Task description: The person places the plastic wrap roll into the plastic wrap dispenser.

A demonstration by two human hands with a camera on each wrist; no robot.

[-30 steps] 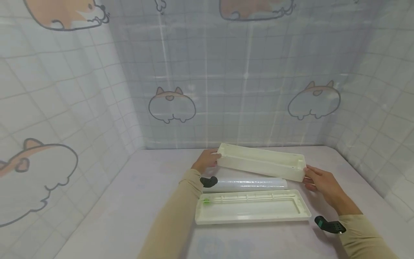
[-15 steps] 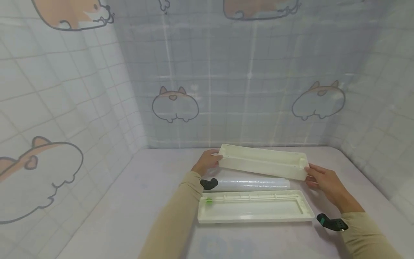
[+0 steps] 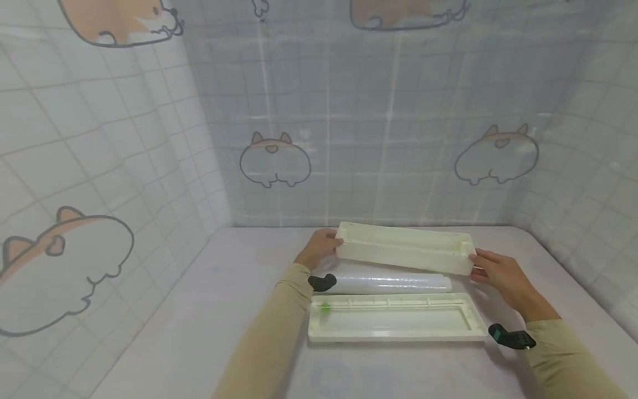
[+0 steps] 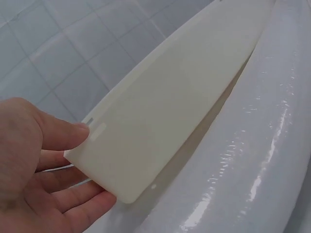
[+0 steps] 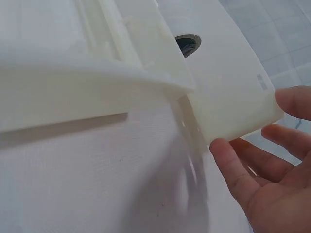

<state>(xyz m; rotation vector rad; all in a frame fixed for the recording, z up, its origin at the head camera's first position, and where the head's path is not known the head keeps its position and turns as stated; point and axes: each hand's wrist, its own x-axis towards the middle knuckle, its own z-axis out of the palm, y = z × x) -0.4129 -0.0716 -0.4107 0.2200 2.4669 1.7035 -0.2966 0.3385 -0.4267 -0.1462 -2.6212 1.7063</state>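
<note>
Both hands hold a long cream plastic box [image 3: 406, 252] at its two ends, its hollow side facing the head camera. My left hand [image 3: 319, 247] pinches the left end, thumb on the near wall and fingers beneath, as the left wrist view shows. At the right end my right hand [image 3: 503, 277] grips the corner between thumb and fingers. Just in front of the box lies a roll of clear plastic wrap [image 3: 394, 283]; its hollow core end [image 5: 188, 44] shows in the right wrist view. Nearest me rests a shallow cream lid [image 3: 399, 321] with its ribbed inside up.
A small green piece [image 3: 325, 307] sits at the lid's left end. Grid-patterned curtains [image 3: 374, 138] with cartoon dogs enclose the white table [image 3: 224, 310] at the back and sides. Dark wrist-camera mounts [image 3: 512, 336] stick out near both sleeves.
The head view has turned slightly left. The box has shifted a little left relative to the lid, and its right end has risen slightly. Both hands keep their hold.
</note>
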